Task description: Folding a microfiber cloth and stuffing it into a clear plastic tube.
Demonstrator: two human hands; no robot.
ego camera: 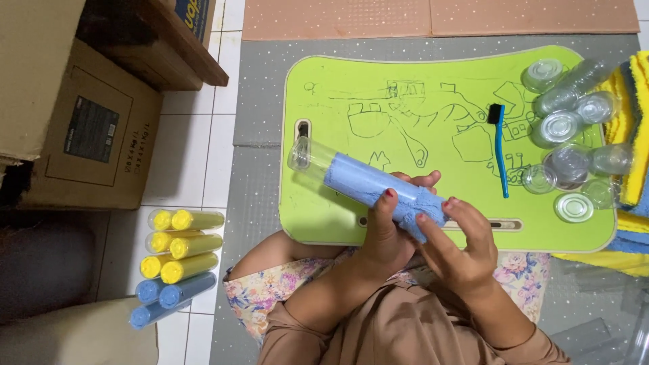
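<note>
We are stuffing the rolled blue cloth into a clear tube mid-frame; left hand grips it, right hand pushes. Next needs a steady push.

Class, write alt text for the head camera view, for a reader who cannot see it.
Two hands, left hand and right hand, hold a clear plastic tube with a rolled blue cloth in it over a green lap desk. Empty clear tubes and a blue brush lie on it; filled yellow and blue tubes lie on the floor.

blue brush | clear lids | filled tubes | cardboard box
</note>
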